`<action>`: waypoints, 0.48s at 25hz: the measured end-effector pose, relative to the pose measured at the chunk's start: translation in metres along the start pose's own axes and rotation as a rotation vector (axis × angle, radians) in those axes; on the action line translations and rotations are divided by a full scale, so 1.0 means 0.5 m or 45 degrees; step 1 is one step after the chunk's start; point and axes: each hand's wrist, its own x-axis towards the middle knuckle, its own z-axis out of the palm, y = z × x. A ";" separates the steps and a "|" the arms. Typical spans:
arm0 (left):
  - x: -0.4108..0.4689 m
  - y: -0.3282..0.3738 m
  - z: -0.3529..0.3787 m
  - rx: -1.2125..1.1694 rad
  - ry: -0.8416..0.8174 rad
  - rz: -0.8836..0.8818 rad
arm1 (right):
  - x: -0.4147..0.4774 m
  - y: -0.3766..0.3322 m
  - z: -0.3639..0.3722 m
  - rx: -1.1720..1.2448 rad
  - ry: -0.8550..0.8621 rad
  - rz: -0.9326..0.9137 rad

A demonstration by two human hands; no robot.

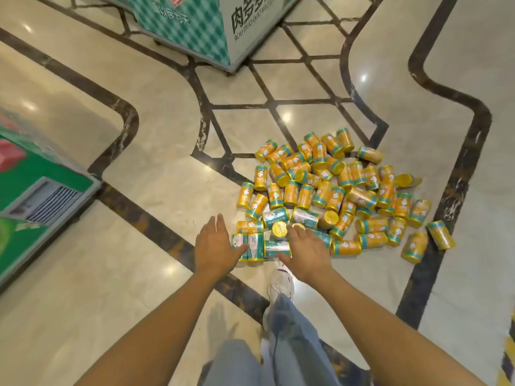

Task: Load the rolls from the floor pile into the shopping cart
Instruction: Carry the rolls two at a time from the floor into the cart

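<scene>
A pile of several yellow and teal rolls (342,190) lies on the marble floor, right of centre. Both my arms stretch down toward its near edge. My left hand (216,245) hovers with fingers spread just left of a teal-wrapped roll (252,245). My right hand (308,250) is spread above the near rolls, its fingertips close to a roll end (279,229). Neither hand holds anything. No shopping cart is in view.
A green freezer cabinet (33,190) stands at the left edge. A green-checked display stand (200,29) is at the top. My legs in jeans and a white shoe (280,285) are below the hands. Open floor lies left of the pile.
</scene>
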 end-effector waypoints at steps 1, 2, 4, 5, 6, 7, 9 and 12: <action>0.042 0.006 0.017 0.014 -0.020 -0.006 | 0.045 0.014 0.011 -0.019 -0.032 -0.002; 0.085 0.006 0.037 0.026 -0.043 -0.010 | 0.088 0.027 0.026 -0.021 -0.068 -0.002; 0.162 -0.003 0.092 0.052 -0.076 -0.018 | 0.171 0.047 0.070 -0.040 -0.148 -0.012; 0.190 -0.010 0.121 0.069 -0.091 -0.021 | 0.205 0.056 0.095 -0.060 -0.178 -0.013; 0.218 -0.018 0.152 0.085 -0.115 -0.027 | 0.237 0.065 0.123 -0.073 -0.200 -0.014; 0.251 -0.030 0.197 0.080 -0.159 -0.039 | 0.276 0.077 0.163 -0.068 -0.224 -0.016; 0.307 -0.057 0.293 0.006 -0.250 -0.087 | 0.341 0.099 0.255 -0.036 -0.277 -0.003; 0.388 -0.111 0.458 -0.048 -0.290 -0.084 | 0.432 0.132 0.409 -0.018 -0.350 0.033</action>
